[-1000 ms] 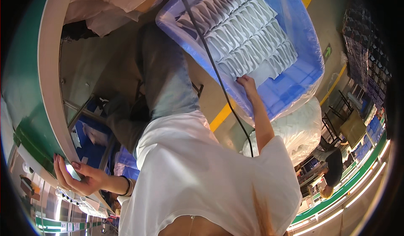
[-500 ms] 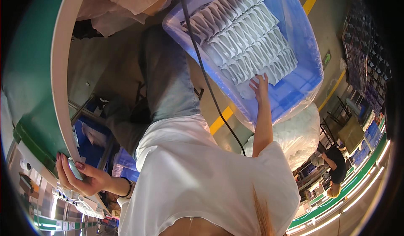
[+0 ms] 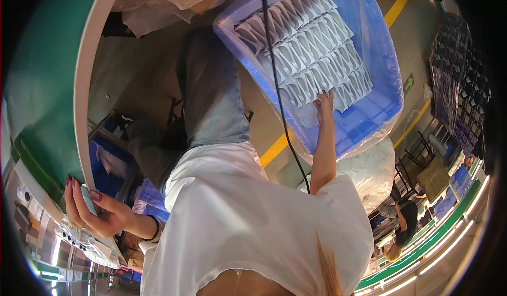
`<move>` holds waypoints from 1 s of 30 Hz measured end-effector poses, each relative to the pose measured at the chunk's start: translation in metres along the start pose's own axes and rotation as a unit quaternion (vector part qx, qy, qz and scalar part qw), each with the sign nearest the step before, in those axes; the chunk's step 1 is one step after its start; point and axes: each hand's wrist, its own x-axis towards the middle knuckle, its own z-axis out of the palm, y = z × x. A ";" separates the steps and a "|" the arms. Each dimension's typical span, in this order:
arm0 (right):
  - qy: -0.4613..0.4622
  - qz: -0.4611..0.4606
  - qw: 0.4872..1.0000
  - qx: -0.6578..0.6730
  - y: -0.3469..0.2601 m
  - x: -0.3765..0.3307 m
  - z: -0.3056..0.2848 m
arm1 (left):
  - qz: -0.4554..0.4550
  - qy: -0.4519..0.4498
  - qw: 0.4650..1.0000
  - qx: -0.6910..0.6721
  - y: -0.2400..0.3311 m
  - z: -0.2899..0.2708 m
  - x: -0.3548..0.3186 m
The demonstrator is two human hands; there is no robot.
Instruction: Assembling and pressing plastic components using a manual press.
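At the bench edge, my left hand [image 3: 101, 211] is closed around a small flat pale piece [image 3: 88, 200], its fingers and thumb along the sides. Much of that piece is hidden by the fingers. My right hand [image 3: 324, 107] reaches into a blue bin [image 3: 388, 93] lined with clear plastic. Its fingers are drawn together on the near end of a row of white curved plastic pieces [image 3: 298, 89], seemingly pinching one. The pieces stand nested tightly in several slanting rows.
A dark cable [image 3: 274, 74] hangs across in front of the bin. The green bench [image 3: 47, 74] with its pale rim curves along the left. Stuffed clear bags [image 3: 369, 172] lie beside the bin, and dark stacked trays [image 3: 457, 74] stand farther right. Another person [image 3: 405, 225] works in the distance.
My right hand's fingers, spread apart before, have come together at the white pieces. My left hand still holds the pale piece. The whole view has shifted slightly.
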 end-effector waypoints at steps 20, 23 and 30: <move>-0.082 -0.412 0.644 -0.639 0.010 -0.048 0.068 | 0.009 -0.003 1.000 0.007 0.000 0.001 -0.004; -0.095 -0.433 0.701 -0.559 -0.012 -0.063 0.061 | 0.005 0.000 1.000 0.018 0.001 0.002 -0.004; 0.132 -0.283 0.709 -0.633 -0.039 -0.087 -0.017 | 0.007 0.000 1.000 0.020 0.002 -0.005 0.002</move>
